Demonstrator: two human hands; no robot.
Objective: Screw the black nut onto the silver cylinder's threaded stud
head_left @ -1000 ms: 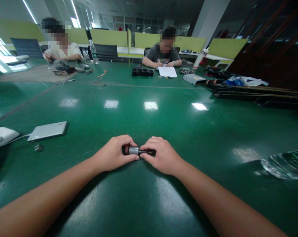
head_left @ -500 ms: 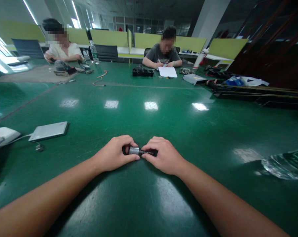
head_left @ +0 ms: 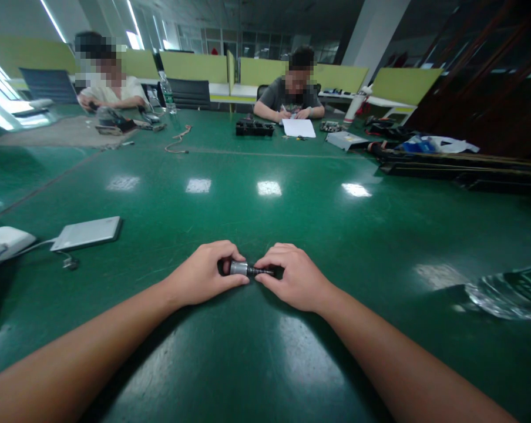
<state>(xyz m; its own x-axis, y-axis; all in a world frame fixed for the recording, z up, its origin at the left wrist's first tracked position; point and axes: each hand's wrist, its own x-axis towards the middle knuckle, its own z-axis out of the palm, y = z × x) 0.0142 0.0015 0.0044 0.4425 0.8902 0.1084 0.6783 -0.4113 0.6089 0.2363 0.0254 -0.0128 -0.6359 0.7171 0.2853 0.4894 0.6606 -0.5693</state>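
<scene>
Between my two hands, low over the green table (head_left: 230, 217), lies a small cylindrical part (head_left: 239, 268) with a silver body and a thin dark ribbed shaft (head_left: 262, 271) pointing right. My left hand (head_left: 208, 273) holds the silver body between thumb and fingers. My right hand (head_left: 294, 276) pinches the dark shaft from the right, its thumb below and its fingers above. A small gap separates the fingertips of the two hands. The shaft's right end reaches into the shadow of my right palm.
A silver box (head_left: 87, 233) with a cable and a white device (head_left: 9, 244) lie at the left. A clear bottle (head_left: 510, 292) lies at the right. Across the table sit two people, near a black tray (head_left: 254, 128) and white paper (head_left: 299, 128). Dark long parts (head_left: 459, 167) lie back right.
My right hand has shifted slightly right along the shaft, widening the gap between the fingertips. My left hand and the silver body look almost unmoved.
</scene>
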